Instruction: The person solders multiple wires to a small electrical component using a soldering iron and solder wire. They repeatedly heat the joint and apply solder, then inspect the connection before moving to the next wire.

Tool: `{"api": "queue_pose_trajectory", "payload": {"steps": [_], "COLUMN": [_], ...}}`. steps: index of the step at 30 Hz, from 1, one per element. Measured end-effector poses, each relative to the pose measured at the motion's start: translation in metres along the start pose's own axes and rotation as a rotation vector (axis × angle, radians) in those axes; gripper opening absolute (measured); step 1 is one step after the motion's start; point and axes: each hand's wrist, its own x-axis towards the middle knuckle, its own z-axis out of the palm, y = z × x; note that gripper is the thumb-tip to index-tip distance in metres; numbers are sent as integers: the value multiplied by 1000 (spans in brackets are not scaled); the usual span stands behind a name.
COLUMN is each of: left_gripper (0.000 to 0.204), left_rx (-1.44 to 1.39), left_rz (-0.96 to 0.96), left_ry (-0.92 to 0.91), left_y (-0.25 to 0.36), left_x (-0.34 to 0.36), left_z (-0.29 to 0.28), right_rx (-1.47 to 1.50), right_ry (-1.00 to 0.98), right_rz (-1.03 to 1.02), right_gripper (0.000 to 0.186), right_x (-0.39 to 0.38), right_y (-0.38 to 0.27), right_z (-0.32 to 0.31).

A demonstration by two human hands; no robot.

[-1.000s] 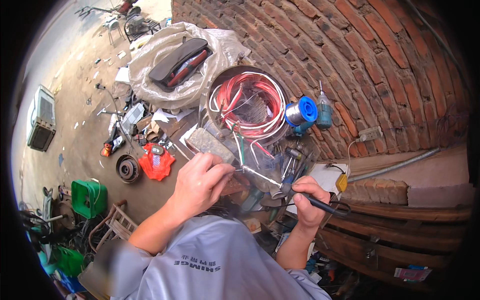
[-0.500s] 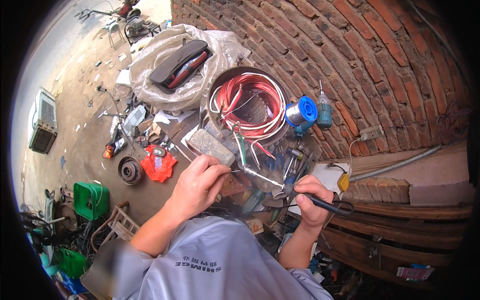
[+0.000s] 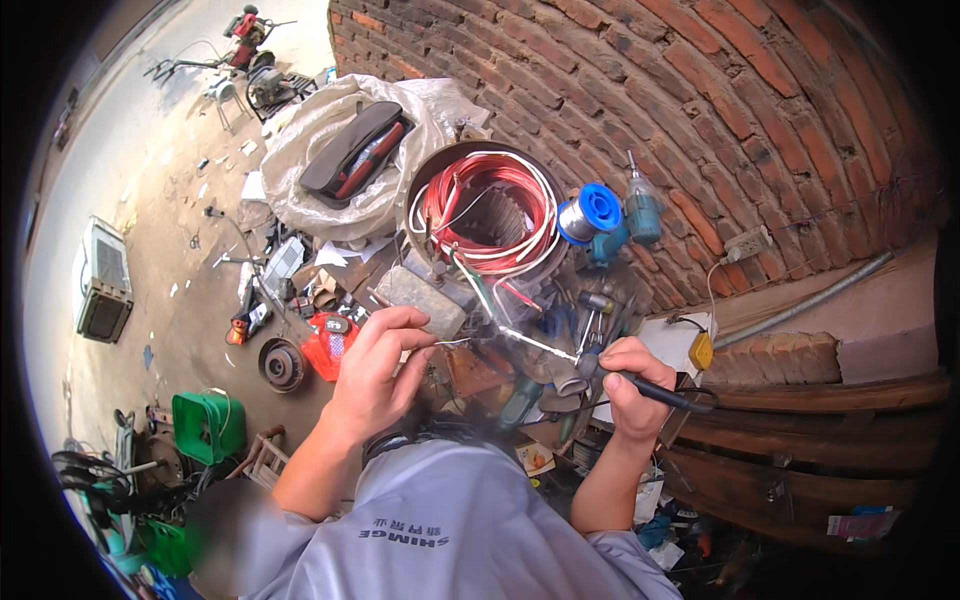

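Observation:
My right hand [image 3: 632, 392] is wrapped round the black handle of a soldering iron [image 3: 660, 391], its pale shaft [image 3: 538, 342] pointing left. The shaft's far end meets or lies very near the lower end of a green-sleeved wire [image 3: 474, 283]; contact is hard to tell. That wire hangs down from a metal drum [image 3: 409, 207] with a coil of red and white wire [image 3: 436, 203] on it. My left hand [image 3: 372, 372] pinches a short, thin strand of solder wire [image 3: 453, 343], whose tip stops a little left of the iron's end.
A blue spool of solder [image 3: 600, 207] and a teal power tool [image 3: 643, 217] stand by the brick wall [image 3: 620, 110]. Hand tools [image 3: 592, 318] lie below the drum. A grey block [image 3: 421, 300] sits close to my left hand. Farther left are a white sack [image 3: 300, 130] and a green bucket [image 3: 208, 427].
My left hand has drawn back leftward with the solder, widening the gap to the iron's end. My right hand still holds the iron at the wire. The whole view has shifted slightly.

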Motion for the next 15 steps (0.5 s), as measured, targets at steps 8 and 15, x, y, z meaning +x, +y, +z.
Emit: {"api": "queue_pose_trajectory", "payload": {"steps": [8, 15], "left_gripper": [28, 23], "left_rx": [83, 91], "left_rz": [-40, -66], "left_ry": [82, -19], "left_y": [5, 19], "left_x": [-5, -11], "left_z": [-15, -34], "right_rx": [296, 468], "right_ry": [269, 522], "right_rz": [-60, -131], "right_gripper": [23, 27], "right_x": [-40, -106], "right_y": [19, 57], "right_z": [0, 7]}}
